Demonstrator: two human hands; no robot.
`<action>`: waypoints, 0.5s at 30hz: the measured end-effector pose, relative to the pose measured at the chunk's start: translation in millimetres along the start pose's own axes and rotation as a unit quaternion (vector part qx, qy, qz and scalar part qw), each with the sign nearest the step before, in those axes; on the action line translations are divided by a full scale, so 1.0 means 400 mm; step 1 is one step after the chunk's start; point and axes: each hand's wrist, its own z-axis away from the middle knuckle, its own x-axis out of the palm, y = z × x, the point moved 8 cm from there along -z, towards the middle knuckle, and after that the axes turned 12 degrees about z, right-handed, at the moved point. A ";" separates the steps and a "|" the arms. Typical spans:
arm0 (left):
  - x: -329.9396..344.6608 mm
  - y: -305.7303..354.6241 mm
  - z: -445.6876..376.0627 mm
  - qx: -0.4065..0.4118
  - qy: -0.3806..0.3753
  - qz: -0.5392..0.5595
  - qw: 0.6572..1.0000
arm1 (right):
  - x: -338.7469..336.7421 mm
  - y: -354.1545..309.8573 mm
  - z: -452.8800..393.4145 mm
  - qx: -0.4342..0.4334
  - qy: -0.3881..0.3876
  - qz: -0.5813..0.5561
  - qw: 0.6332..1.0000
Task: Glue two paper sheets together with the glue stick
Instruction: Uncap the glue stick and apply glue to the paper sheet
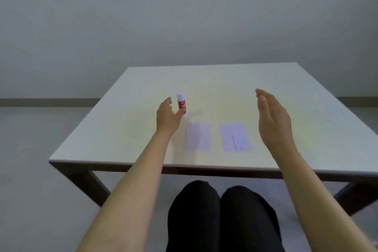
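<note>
A red glue stick (181, 105) with a white cap stands upright on the pale table (122, 129), left of centre. My left hand (166, 117) is just left of it, fingers apart; the thumb tip touches the stick's lower part while the index finger stays clear of it. Two small white paper sheets lie side by side near the front edge: the left sheet (198, 137) and the right sheet (235, 136), which has a thin dark line on it. My right hand (273, 117) hovers right of the sheets, flat, palm facing left, holding nothing.
The table's front edge (204, 166) runs just beyond my knees (221, 210), which are in dark trousers. Dark table legs angle down at both sides. A grey wall and floor lie behind the table.
</note>
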 end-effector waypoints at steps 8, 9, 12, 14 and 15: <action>0.025 -0.017 -0.025 -0.014 0.043 0.031 0.998 | 0.017 0.062 0.006 0.034 -0.015 -0.017 0.999; 0.029 -0.017 -0.026 -0.010 0.041 0.032 0.999 | 0.025 0.062 0.010 0.031 -0.020 -0.019 0.999; 0.034 -0.009 -0.006 0.006 0.048 0.039 0.998 | 0.059 0.056 0.027 0.020 -0.053 -0.017 0.998; 0.040 0.006 0.018 0.031 0.049 0.065 0.996 | 0.078 0.061 0.035 0.025 -0.069 -0.022 0.997; 0.045 0.017 0.033 0.051 0.045 0.074 0.995 | 0.086 0.063 0.037 0.027 -0.073 -0.024 0.997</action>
